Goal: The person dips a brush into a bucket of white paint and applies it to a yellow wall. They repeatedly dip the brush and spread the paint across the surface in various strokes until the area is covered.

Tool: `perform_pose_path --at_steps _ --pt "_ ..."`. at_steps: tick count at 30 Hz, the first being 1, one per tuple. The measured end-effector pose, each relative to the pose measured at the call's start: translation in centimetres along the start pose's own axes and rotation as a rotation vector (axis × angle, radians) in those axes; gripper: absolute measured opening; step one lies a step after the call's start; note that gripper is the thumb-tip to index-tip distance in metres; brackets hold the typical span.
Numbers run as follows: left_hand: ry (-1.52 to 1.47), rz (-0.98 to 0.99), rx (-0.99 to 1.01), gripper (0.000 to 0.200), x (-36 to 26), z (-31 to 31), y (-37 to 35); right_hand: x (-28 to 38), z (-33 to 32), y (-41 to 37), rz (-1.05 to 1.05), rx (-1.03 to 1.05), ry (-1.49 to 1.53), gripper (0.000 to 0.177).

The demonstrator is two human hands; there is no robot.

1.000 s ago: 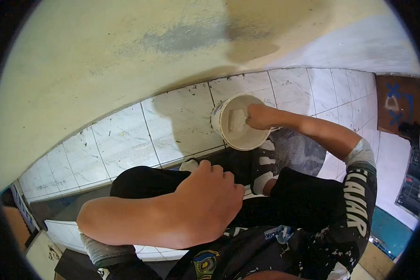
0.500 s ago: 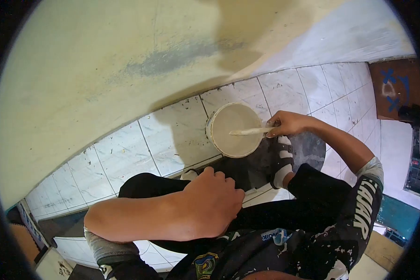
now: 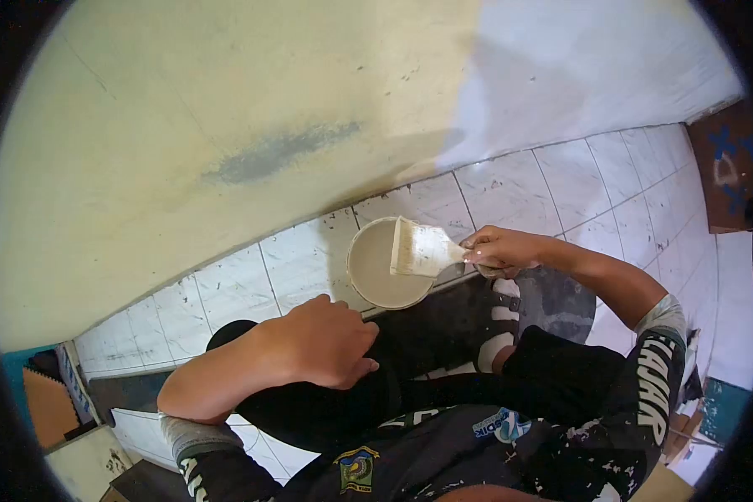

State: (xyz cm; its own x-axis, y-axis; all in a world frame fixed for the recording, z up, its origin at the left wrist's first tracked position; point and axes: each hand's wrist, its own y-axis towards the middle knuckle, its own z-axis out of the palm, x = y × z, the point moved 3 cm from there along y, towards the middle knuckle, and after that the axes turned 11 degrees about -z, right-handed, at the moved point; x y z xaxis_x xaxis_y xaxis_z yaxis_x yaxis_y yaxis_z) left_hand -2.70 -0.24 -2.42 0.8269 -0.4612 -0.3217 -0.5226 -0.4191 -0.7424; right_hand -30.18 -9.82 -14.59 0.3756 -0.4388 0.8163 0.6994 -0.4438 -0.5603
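Observation:
My right hand [image 3: 504, 251] grips a wide paintbrush [image 3: 431, 252] by its handle. The brush is coated white, its broad side turned up and its bristles pointing left over a round bucket [image 3: 368, 276]. Pale off-white paint fills part of the bucket, which stands on the tiled strip by the wall. Over my bent knee lies my left hand [image 3: 326, 339], its fingers curled in and nothing showing in them; the palm is hidden.
The wall [image 3: 184, 100] runs along the far side, cream with a grey patch [image 3: 280, 153] and a whiter area at right. White floor tiles [image 3: 510, 184] border it. A brown board with blue marks [image 3: 724, 176] stands at right; a saw [image 3: 50, 402] lies far left.
The brush has turned from edge-on to broad side up over the bucket. My left hand has shifted left in view. The view itself has moved, showing more whitish wall.

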Motion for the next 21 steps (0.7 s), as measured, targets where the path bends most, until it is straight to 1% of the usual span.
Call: perform_pose_path --at_steps 1,3,7,9,10,11,13,14,16,17,19,20,21 --pt "0.009 -0.018 -0.004 0.042 -0.4 -0.4 0.1 0.1 -0.6 0.0 -0.019 0.007 -0.004 0.031" --pt "-0.012 -0.046 0.057 0.044 -1.0 -1.0 0.3 0.3 -1.8 -0.2 -0.047 0.092 0.043 0.034" --pt "-0.033 -0.082 0.026 0.044 -0.5 -1.4 1.3 2.9 -3.6 -2.4 -0.097 0.076 0.069 0.035" --pt "-0.028 -0.162 0.079 0.044 0.1 -0.7 1.6 5.3 -3.3 -4.9 -0.154 0.041 0.066 0.032" --pt "-0.033 -0.171 0.113 0.045 0.1 -0.8 1.6 5.9 -3.3 -6.0 -0.229 0.002 0.110 0.027" --pt "-0.029 -0.175 0.150 0.047 0.3 -1.1 1.9 6.9 -3.7 -6.9 -0.276 -0.060 0.078 0.024" --pt "-0.008 -0.180 0.219 0.051 0.3 -1.2 2.4 9.4 -4.3 -9.8 -0.440 -0.063 0.106 0.022" --pt "-0.018 -0.164 0.249 0.052 1.7 -2.3 3.8 11.0 -5.9 -10.1 -0.455 -0.117 0.115 0.022" --pt "-0.016 -0.176 0.263 0.055 2.2 -3.0 4.0 14.2 -6.2 -13.9 -0.569 -0.268 0.171 0.022" --pt "-0.029 -0.193 0.279 0.056 2.6 -3.4 4.1 15.6 -5.9 -15.6 -0.592 -0.289 0.178 0.022" --pt "-0.028 -0.111 0.248 0.058 5.5 -1.4 5.3 18.7 -5.9 -20.4 -0.770 -0.563 0.015 0.018" --pt "-0.014 -0.180 0.275 0.063 5.5 -1.8 5.0 19.9 -6.1 -22.3 -0.789 -0.569 0.003 0.018" --pt "-0.035 -0.180 0.288 0.065 7.4 -0.1 6.1 20.5 -6.2 -23.7 -0.799 -0.703 -0.149 0.016"
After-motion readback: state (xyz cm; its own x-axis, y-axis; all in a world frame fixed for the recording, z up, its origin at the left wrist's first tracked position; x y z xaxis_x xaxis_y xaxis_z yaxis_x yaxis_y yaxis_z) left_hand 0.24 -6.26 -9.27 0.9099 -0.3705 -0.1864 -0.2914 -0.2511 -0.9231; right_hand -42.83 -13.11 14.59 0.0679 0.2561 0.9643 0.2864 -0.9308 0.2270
